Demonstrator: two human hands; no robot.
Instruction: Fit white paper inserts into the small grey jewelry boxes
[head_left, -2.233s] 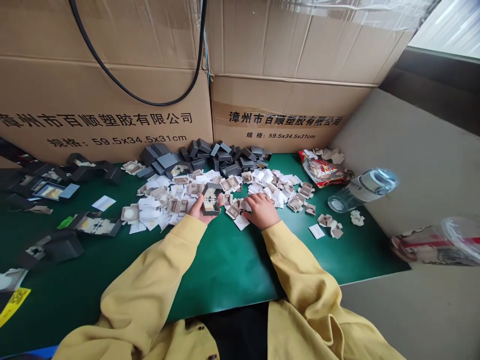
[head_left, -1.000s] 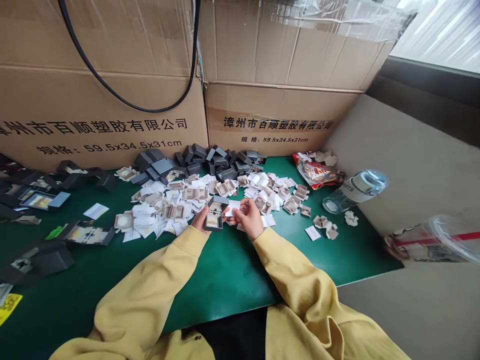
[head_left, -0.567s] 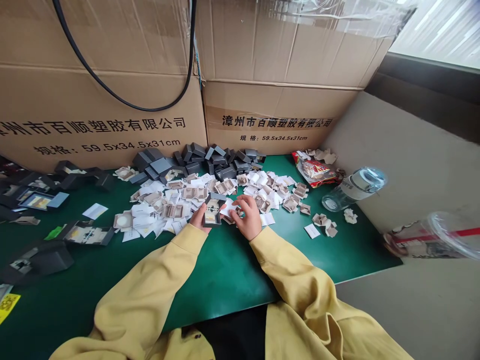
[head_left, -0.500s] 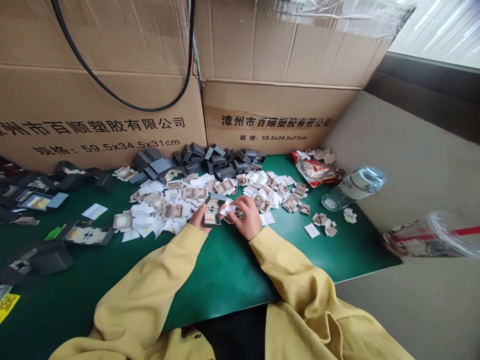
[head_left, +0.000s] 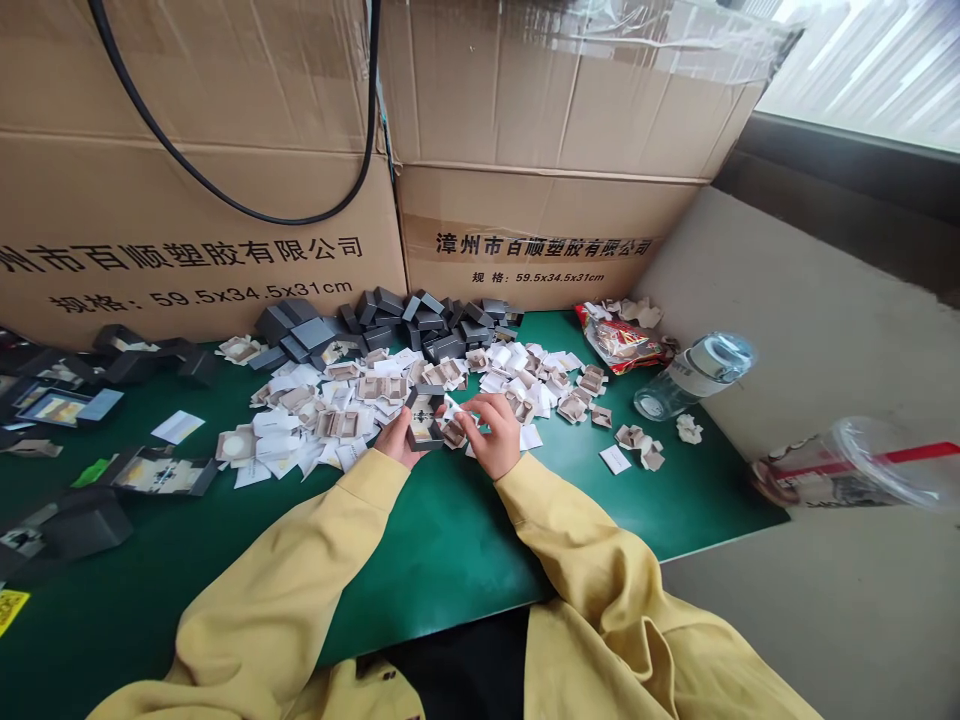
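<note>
My left hand is closed around a small open black box, held tilted above the green table. Inside the box a pale insert with dark marks shows. Close to the box's right side, my right hand pinches a small white card between thumb and fingers; the card now shows only as a narrow strip. Behind both hands spreads a heap of white cards and grey-brown cardboard inserts. A pile of black boxes lies beyond that heap.
Large cardboard cartons wall off the back. At the right are a red snack bag, a clear bottle and a plastic cup. Open black boxes lie at the left, and a black cable hangs in front of the cartons.
The white card in my right hand has turned from showing its face to nearly edge-on. My left hand keeps the black box in much the same place. The whole view has shifted slightly.
</note>
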